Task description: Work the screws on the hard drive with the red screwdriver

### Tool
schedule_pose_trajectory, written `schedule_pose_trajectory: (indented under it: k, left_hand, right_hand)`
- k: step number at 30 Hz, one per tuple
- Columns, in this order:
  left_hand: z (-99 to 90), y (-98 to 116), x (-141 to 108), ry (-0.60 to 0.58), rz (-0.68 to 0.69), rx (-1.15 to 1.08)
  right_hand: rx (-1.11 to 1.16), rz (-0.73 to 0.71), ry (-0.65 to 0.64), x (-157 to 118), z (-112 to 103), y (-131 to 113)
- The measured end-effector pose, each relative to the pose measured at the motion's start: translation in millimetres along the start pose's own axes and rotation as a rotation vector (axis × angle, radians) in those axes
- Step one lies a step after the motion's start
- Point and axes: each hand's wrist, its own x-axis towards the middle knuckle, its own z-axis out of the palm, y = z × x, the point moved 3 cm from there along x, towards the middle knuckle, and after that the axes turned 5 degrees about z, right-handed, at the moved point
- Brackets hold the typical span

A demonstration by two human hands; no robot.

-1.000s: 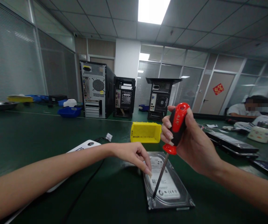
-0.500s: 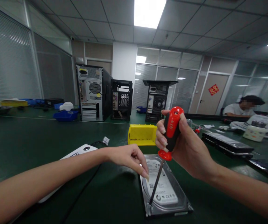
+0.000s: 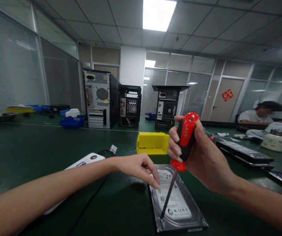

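My right hand [image 3: 205, 157] is closed around the red and black handle of a screwdriver [image 3: 188, 136]. The tool leans, and its tip meets the near-left corner of a hard drive [image 3: 192, 203] lying flat with its white label up. My left hand [image 3: 141, 168] reaches over the drive's left side, its thumb and forefinger closed in a pinch. Anything between those fingertips is too small or hidden to make out. Whether this hand touches the drive is unclear.
Behind the drive is a yellow bin [image 3: 152, 144]. A white power strip [image 3: 91, 159] with a black cable lies under my left forearm. Computer cases [image 3: 101, 98] stand farther back. Stacked drives [image 3: 244, 152] and a jar [image 3: 273, 141] are right; a person [image 3: 250, 116] sits beyond.
The whole view has shifted slightly, so everything appears a little farther right and lower. Both hands keep nearly the same pose, and the screwdriver's tip stays at the same corner of the drive.
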Motion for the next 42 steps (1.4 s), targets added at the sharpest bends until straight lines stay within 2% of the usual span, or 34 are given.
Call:
schedule_pose_trajectory:
  k: [19,42]
  left_hand:
    - [-2.1,-6.8,-0.8,-0.020,-0.008,0.005]
    - [-2.4,-2.6,0.7,0.012,0.008,0.055]
  right_hand:
    - [0.035,-0.031,-0.024,-1.0,2.2,0.6]
    - [0.008,-0.004,-0.042,0.0,2.4,0.7]
